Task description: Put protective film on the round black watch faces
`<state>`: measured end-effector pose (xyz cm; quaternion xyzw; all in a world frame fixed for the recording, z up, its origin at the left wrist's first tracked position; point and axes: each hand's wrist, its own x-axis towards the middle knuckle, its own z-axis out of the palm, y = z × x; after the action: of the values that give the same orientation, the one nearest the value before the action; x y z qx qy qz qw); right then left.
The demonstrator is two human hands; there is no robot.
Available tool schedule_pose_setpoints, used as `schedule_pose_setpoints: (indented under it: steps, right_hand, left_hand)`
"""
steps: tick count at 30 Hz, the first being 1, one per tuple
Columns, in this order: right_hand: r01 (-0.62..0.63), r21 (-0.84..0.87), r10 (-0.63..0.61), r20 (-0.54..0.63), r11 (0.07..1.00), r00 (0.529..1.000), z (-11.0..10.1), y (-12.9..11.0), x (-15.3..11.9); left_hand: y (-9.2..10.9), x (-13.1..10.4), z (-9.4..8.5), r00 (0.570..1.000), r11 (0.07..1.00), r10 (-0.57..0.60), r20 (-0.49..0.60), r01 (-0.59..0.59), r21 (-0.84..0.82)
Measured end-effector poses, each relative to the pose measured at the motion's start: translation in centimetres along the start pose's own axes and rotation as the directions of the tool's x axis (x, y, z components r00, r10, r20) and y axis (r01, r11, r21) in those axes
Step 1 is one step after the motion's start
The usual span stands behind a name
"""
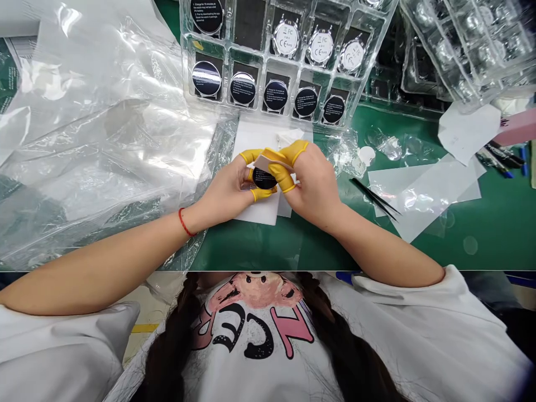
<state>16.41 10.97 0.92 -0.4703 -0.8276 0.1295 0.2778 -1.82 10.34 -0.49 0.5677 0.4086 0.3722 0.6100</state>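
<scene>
My left hand (pixel 230 187), with yellow finger cots on its fingertips, grips a round watch (pixel 264 178) by its edge. White print covers the watch's black face. Pinched in my right hand (pixel 312 178), also in yellow finger cots, is a thin, pale flat piece (pixel 263 163), which overlaps the upper part of the watch face; whether it touches cannot be made out. Both hands are above a white pad (pixel 262 215) on the green table. Beyond them stands a clear plastic tray (pixel 224 111) holding several round watches, some face up, some showing white backs.
Crumpled clear plastic bags (pixel 104 184) cover the left side. Black tweezers (pixel 374 198) lie on translucent sheets (pixel 435 192) to the right. More clear trays (pixel 473 50) are stacked at the back right, near pens (pixel 502 156) and a pink block (pixel 517 127).
</scene>
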Motion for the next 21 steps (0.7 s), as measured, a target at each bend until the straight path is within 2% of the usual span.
schedule_pose_setpoints:
  steps: [5, 8, 14, 18, 21]
  right_hand:
    - [-0.104, 0.105, 0.099, 0.054, 0.989, 0.994, -0.4, 0.5, 0.9]
    - [-0.091, 0.087, 0.086, 0.059, 0.992, 0.995, -1.1, 0.6, 1.3]
    - [0.074, 0.040, -0.074, -0.008, 0.996, 0.997, -2.7, 0.8, 0.8]
    - [0.211, -0.115, -0.211, 0.007, 0.971, 0.977, -2.1, 0.7, -0.1]
    - [0.325, -0.221, -0.339, -0.024, 0.920, 0.941, -1.3, 0.4, -1.0]
  left_hand:
    - [-0.2, 0.1, -0.1, 1.000, 1.000, -0.009, 0.027, 0.009, 0.012]
    - [-0.1, 0.1, -0.1, 0.999, 0.999, -0.037, 0.026, 0.036, 0.012]
    - [0.3, -0.1, 0.0, 0.997, 0.997, -0.075, 0.034, 0.076, -0.030]
    - [0.4, -0.1, 0.1, 0.996, 0.996, -0.081, 0.033, 0.082, -0.034]
    - [0.4, 0.0, 0.1, 0.996, 0.996, -0.088, 0.007, 0.088, -0.032]
